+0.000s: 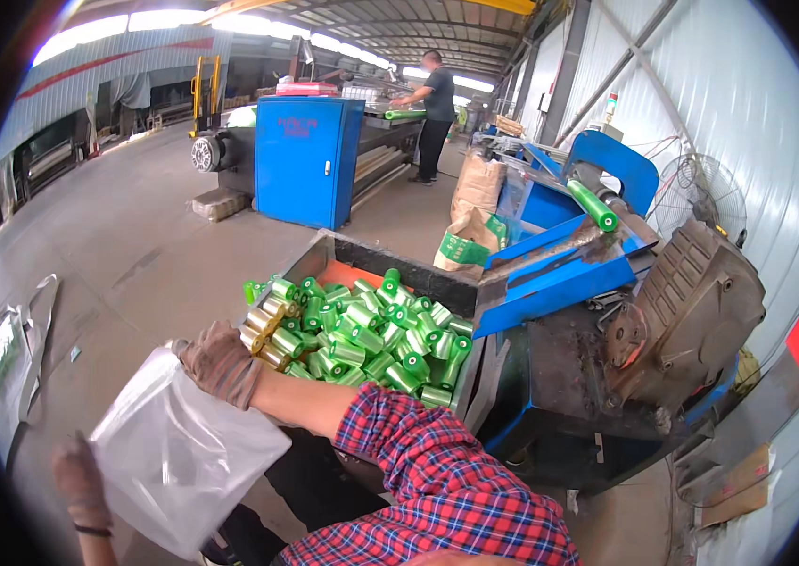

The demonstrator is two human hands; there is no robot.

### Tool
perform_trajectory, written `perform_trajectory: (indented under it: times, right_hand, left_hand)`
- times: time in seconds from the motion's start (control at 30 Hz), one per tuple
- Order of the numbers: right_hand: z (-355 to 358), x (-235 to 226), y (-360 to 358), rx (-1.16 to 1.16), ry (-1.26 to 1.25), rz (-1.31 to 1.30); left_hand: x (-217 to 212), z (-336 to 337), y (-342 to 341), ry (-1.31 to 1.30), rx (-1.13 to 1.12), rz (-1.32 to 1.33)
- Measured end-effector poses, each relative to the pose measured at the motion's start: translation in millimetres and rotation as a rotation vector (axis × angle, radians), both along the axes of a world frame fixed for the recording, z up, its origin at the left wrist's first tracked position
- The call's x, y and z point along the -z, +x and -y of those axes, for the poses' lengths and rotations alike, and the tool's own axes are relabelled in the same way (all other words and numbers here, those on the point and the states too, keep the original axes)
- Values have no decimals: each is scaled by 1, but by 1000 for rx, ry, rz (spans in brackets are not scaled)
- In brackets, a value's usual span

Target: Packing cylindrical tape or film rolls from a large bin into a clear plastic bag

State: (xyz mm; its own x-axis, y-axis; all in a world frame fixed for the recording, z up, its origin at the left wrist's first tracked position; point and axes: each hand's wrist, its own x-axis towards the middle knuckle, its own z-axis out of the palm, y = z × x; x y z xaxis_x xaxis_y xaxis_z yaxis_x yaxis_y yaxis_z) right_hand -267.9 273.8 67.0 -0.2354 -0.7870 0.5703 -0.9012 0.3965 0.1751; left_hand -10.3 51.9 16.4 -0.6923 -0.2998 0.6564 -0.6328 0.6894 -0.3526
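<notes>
My left grip (pixel 81 483) and right grip (pixel 220 361), both gloved, are each clenched on an edge of a clear plastic bag (pixel 178 455) held open between them. Just beyond my right grip, green rolls (pixel 362 341) fill a metal bin (pixel 347 252); bare concrete floor (pixel 126 236) lies left.

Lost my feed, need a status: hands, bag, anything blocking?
Both gloved hands, left and right, grip the clear plastic bag. Bag beside the bin of green rolls. Nothing between.
</notes>
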Motion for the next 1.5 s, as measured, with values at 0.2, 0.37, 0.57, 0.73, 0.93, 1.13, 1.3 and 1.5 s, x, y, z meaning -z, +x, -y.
perform_trajectory:
  times: [0.2,0.37,0.57,0.73,0.93,1.13,1.3,1.5]
  right_hand:
    - [-48,-1,-32,25,99,56]
    - [-68,7,-48,379,204,-113]
    - [-17,11,76,-564,308,630]
    - [25,-22,108,-1054,461,888]
    - [45,15,128,-975,572,978]
    - [66,60,146,-900,652,997]
    - [66,80,156,-911,714,980]
    - [61,100,145,-859,767,973]
  left_hand:
    - [25,93,22,599,112,-476]
    - [-56,-46,-8,389,364,-245]
    - [-83,-135,-48,563,548,-228]
    - [-79,-203,10,251,476,-108]
    - [-49,-158,128,64,185,286]
    - [-12,-183,76,851,787,-31]
    - [43,-96,69,1224,5,278]
    - [37,-193,-60,803,200,550]
